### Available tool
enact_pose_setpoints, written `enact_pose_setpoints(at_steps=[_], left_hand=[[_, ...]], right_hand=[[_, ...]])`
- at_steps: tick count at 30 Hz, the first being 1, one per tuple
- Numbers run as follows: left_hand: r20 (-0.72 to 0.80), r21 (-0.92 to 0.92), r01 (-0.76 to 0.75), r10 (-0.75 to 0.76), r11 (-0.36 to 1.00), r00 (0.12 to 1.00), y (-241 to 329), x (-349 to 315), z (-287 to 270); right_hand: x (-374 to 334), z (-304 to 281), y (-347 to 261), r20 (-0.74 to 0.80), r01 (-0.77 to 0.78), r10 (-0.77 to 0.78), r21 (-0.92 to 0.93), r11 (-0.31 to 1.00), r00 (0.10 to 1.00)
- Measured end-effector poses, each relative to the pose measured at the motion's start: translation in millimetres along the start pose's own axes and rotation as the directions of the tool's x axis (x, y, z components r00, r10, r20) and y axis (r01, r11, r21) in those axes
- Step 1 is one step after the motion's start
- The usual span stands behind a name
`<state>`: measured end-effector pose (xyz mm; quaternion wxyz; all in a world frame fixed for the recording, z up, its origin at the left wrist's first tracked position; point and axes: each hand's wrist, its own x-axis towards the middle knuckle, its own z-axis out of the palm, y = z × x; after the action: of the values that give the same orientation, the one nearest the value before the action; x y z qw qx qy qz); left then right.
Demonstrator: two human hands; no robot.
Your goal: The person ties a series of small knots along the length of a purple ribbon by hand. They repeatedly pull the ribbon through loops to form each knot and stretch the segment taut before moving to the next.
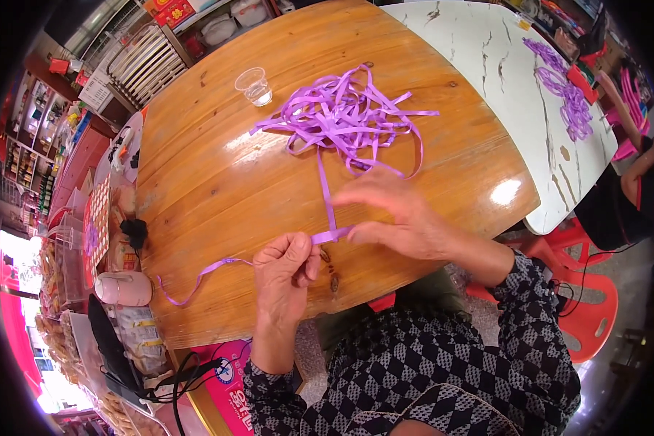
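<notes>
My left hand [283, 267] is closed in a pinch, thumb against fingers, on a purple ribbon [330, 237] near the table's front edge. A short flat stretch of it runs from my left thumb toward my right hand [410, 221]. That hand is open, its thumb by the ribbon and its fingers spread apart above; whether the thumb touches it I cannot tell. One strand leads up from this stretch to a loose tangled heap of purple ribbon [334, 116]. A loose tail [209, 270] curls away on the table left of my left hand.
A clear plastic cup [256, 89] stands on the wooden table [196, 182], left of the heap. Beyond the right edge, a white marbled table [487, 65] bears more purple ribbon [575, 109]. A pink container [123, 288] stands at the left edge. Red plastic chairs [592, 305] are at right, with another person's arm.
</notes>
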<state>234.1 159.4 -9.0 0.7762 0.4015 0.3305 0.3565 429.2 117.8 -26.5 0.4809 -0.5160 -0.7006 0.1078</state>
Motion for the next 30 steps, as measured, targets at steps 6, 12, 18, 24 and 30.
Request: enact_pose_setpoints(at_steps=[6, 12, 18, 24, 30], left_hand=[[0.018, 0.136, 0.005, -0.008, 0.991, 1.000, 6, -2, -1], [0.046, 0.318, 0.096, -0.116, 0.943, 0.992, 5, -14, -39], [0.066, -0.058, -0.060, 0.064, 0.997, 0.996, 9, 0, -9], [0.100, 0.377, -0.130, 0.099, 0.917, 0.990, -21, -7, 1], [0.131, 0.406, 0.046, -0.108, 0.913, 0.986, -15, -9, 13]], right_hand=[[-3, 0, -5, 0.391, -0.426, 0.237, 0.518, 0.742, 0.889], [-11, -15, 10, 0.238, -0.441, 0.372, 0.529, 0.725, 0.897], [-29, 12, -4, 0.076, 0.268, -0.258, -0.308, 0.913, 0.963], [-16, -7, -33, 0.121, 0.436, -0.431, -0.455, 0.777, 0.894], [-17, 2, -14, -0.013, 0.302, -0.314, -0.239, 0.923, 0.949]])
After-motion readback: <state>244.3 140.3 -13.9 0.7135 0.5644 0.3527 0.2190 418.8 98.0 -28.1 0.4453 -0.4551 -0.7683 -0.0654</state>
